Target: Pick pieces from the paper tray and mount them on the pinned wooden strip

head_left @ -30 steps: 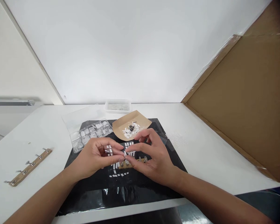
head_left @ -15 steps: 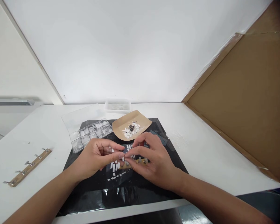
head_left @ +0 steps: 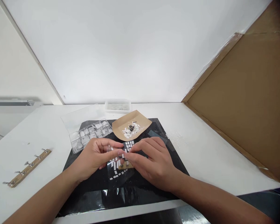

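Observation:
Between my left hand (head_left: pixel 100 157) and my right hand (head_left: pixel 151 160) is a clear plastic sheet (head_left: pixel 114 183) dotted with small white rectangular pieces. My left hand pinches the sheet with its thumb on top, and some of its fingers show through from behind. The thumb and index finger of my right hand are closed together at the sheet, near the left thumb; whatever tiny thing they grip is hidden. Below the sheet, partly covered by my right hand, lies a short wooden strip (head_left: pixel 128 165) with small metal fittings.
A black mat (head_left: pixel 88 199) covers the table's front. Behind lie an open compartment box of clear pieces (head_left: pixel 91 133), a brown paper tray (head_left: pixel 120 123) of white scraps and a translucent tub (head_left: pixel 118 105). Another wooden strip (head_left: pixel 29 168) with metal stands is at left; cardboard (head_left: pixel 242 109) stands at right.
The clear sheet has shifted slightly between my hands. My right hand has lowered and its fingers have flattened, its fingertips staying by the sheet. My left hand has barely moved.

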`<state>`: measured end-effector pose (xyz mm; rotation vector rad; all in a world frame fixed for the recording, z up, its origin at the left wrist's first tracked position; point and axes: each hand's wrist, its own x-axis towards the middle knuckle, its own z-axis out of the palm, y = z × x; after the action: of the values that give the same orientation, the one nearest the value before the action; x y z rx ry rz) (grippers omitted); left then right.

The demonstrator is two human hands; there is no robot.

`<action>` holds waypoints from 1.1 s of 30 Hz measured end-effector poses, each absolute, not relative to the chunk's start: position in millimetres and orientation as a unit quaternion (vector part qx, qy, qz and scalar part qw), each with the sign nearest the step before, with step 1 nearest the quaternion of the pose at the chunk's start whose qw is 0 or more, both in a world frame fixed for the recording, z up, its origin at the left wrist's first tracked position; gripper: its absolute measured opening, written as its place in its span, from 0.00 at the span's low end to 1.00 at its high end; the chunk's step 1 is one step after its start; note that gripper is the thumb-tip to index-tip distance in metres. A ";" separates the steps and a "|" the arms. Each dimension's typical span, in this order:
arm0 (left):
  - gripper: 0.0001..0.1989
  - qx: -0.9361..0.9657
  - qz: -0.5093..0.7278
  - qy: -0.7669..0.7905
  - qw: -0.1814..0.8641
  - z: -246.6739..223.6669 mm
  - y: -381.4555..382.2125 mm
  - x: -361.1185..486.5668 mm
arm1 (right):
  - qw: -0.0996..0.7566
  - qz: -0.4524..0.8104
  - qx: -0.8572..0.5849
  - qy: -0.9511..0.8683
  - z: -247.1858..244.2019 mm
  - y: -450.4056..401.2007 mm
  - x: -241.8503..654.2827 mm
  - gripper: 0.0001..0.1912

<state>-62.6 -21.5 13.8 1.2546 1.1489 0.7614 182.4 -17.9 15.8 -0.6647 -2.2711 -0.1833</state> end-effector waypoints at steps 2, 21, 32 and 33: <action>0.22 0.535 0.336 0.490 0.601 12.5 -21.1 -62.9 | 0.378 -0.071 -0.254 -0.888 16.0 -17.9 182.8 0.11; 0.25 0.501 0.337 0.472 0.643 14.0 -22.5 -61.1 | 0.412 0.222 -0.320 -0.824 16.6 -19.9 180.1 0.01; 0.24 0.526 0.321 0.476 0.627 18.9 -23.5 -59.0 | 0.413 0.324 -0.323 -0.788 18.8 -16.3 180.2 0.04; 0.24 0.527 0.320 0.475 0.628 19.0 -23.7 -59.0 | 0.413 0.324 -0.322 -0.788 18.9 -16.3 180.0 0.04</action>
<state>-59.0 -23.7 19.0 1.2078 1.0882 0.7339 180.0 -16.3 18.9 -0.8092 -1.9810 0.8150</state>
